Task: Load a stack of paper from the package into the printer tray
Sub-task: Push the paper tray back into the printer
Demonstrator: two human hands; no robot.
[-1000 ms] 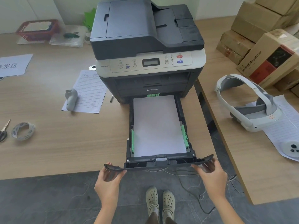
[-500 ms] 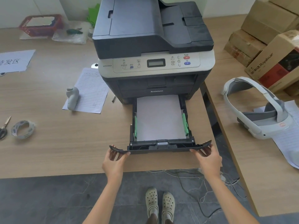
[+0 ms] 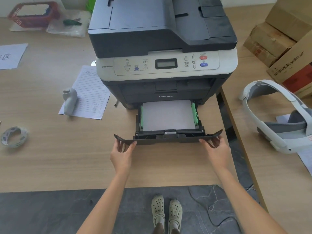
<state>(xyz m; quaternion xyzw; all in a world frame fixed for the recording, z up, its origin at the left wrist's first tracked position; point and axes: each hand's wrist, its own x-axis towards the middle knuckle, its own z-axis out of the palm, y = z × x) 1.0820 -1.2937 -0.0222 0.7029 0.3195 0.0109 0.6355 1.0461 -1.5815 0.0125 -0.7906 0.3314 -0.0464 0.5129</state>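
A dark grey printer (image 3: 162,48) stands on the wooden table. Its black paper tray (image 3: 168,138) sticks out partway from the printer's base. A white stack of paper (image 3: 168,115) lies flat in it between green side guides. My left hand (image 3: 122,154) grips the left end of the tray's front panel. My right hand (image 3: 217,151) grips the right end. The far part of the paper is hidden inside the printer. No paper package is in view.
A lined sheet (image 3: 89,93) with a white controller (image 3: 69,101) lies left of the printer, a tape roll (image 3: 14,136) further left. A white headset (image 3: 276,119) and cardboard boxes (image 3: 283,36) sit on the right table. A red basket (image 3: 32,14) stands at back left.
The tray has slid back into the printer, from hanging past the table edge to about half inserted. Both hands moved forward with it, holding its front panel.
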